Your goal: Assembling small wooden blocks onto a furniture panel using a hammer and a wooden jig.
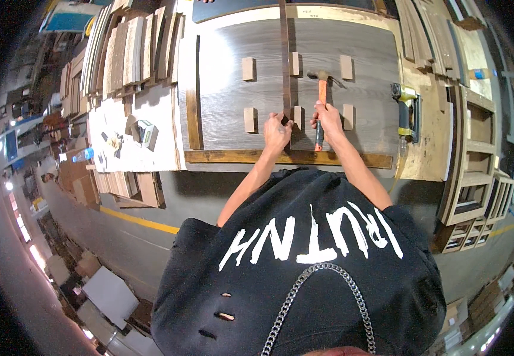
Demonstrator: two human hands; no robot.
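My right hand [328, 120] is wrapped round the handle of a claw hammer [322, 89] with an orange and black grip; its metal head points away from me, above the grey wood-grain panel [221, 89]. My left hand [277, 133] has its fingers curled together at a narrow dark wooden strip [286, 71] running across the middle of the panel. Whatever is between those fingers is too small to make out. Several small light wooden blocks [249, 120] stand on the panel on both sides of the strip. A brown wooden rail [239, 157] lies along the near edge.
A yellow-green and black power nailer [409, 113] lies right of the panel. Left of it, a white board [168, 127] carries a small box [145, 134]. Stacked wooden slats [127, 53] stand far left, and wooden frames [475, 160] lean at the right. Someone's fingertips show at the far edge.
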